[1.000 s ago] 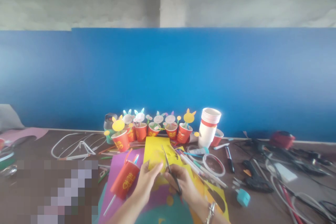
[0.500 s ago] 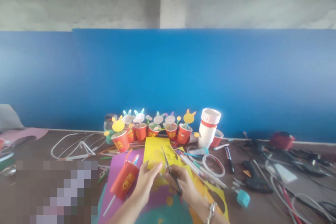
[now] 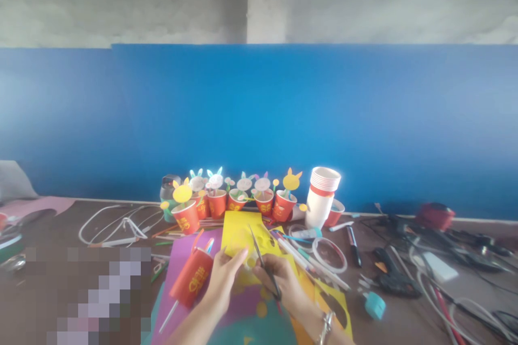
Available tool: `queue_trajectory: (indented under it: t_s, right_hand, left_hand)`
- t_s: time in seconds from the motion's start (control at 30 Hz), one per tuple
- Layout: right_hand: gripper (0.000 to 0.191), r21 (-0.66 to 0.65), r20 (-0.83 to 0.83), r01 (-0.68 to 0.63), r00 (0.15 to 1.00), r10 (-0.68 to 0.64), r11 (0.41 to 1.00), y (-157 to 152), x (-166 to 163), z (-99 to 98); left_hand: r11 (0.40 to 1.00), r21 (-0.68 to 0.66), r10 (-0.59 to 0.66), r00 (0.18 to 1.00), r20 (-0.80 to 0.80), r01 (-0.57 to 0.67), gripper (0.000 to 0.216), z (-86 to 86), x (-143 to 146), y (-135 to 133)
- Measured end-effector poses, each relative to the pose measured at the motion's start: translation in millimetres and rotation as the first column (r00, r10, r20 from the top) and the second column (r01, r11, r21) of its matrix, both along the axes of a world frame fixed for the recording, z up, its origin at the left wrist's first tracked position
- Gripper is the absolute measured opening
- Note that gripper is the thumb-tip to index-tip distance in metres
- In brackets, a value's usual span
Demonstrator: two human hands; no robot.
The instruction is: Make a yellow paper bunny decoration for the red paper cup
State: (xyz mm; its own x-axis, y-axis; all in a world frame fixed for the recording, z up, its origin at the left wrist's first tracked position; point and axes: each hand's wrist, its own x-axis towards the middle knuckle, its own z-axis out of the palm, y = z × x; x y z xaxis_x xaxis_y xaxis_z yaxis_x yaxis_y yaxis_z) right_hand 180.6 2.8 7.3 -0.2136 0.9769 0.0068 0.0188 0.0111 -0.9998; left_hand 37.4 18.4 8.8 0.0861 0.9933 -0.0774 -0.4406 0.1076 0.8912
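My right hand (image 3: 279, 275) is wrapped round a pair of scissors (image 3: 263, 264), blades pointing up and away from me. A small yellow paper disc (image 3: 251, 262) shows by its fingertips; whether they grip it is unclear. My left hand (image 3: 224, 277) is beside it, thumb and fingers closed together; what they pinch is too blurred to make out. Under and beyond both hands lies yellow paper (image 3: 243, 226) with cut-out gaps. Another yellow disc (image 3: 261, 310) rests on the sheets below. Left of my left hand, a red paper cup (image 3: 196, 278) lies tilted with a straw in it.
Several red cups (image 3: 186, 218) with paper rabbit heads stand along the blue partition (image 3: 259, 118). A stack of white cups (image 3: 319, 205) rises to their right. Farther right are a marker (image 3: 353, 246), a glue gun (image 3: 394, 277), a teal block (image 3: 375, 305) and tangled cables (image 3: 441, 307).
My left hand has shifted very slightly left, widening the gap to my right hand. The yellow disc between them shows more clearly. The scissors stay nearly where they were.
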Motion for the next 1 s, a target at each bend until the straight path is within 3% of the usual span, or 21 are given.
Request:
queue_trajectory:
  t_s: [1.0]
  right_hand:
    - [0.040,-0.010,0.029,0.001,1.000,-0.001,1.000,-0.7,0.2,4.4]
  left_hand:
    - [0.991,-0.003,0.133,0.984,-0.121,-0.135,0.039,0.2,-1.4,0.3]
